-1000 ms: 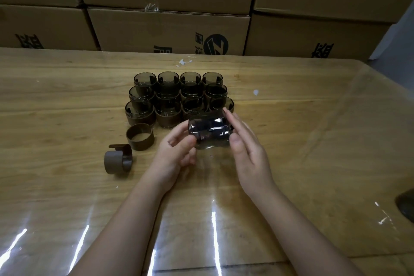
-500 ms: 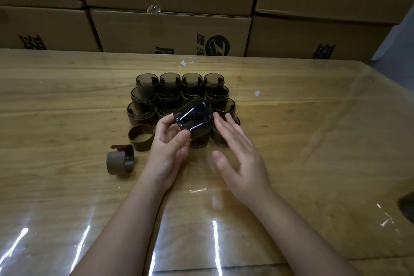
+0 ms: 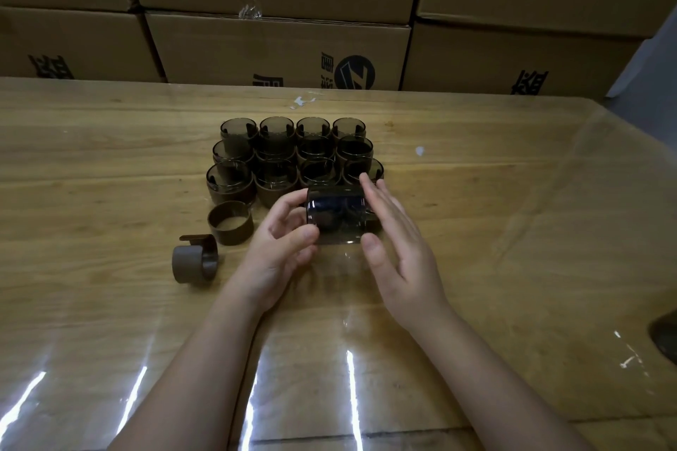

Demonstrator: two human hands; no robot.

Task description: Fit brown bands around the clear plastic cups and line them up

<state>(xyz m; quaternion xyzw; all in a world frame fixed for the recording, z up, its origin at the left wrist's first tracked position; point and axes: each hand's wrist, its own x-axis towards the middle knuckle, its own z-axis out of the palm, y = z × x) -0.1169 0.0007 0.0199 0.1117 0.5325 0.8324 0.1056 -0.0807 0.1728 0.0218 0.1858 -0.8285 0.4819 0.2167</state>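
L hand (image 3: 278, 242) grips a dark-tinted cup (image 3: 335, 212) sideways over the table (image 3: 513, 231). R hand (image 3: 399, 253) is flat, fingers straight, touching the cup's right end. To the left: one band (image 3: 230, 227) upright, second band (image 3: 190, 264) on its side. Behind, banded cups (image 3: 274, 157) packed in rows. Far back, boxes (image 3: 278, 44) w/ round black logo (image 3: 354, 71); print inverted, unreadable.

I see the left hand (image 3: 282, 234) gripping a dark clear cup (image 3: 335, 212) turned on its side, while the right hand (image 3: 395, 242) touches its other end with straight fingers. Behind them, banded cups (image 3: 274, 157) stand in rows on the table (image 3: 513, 231).
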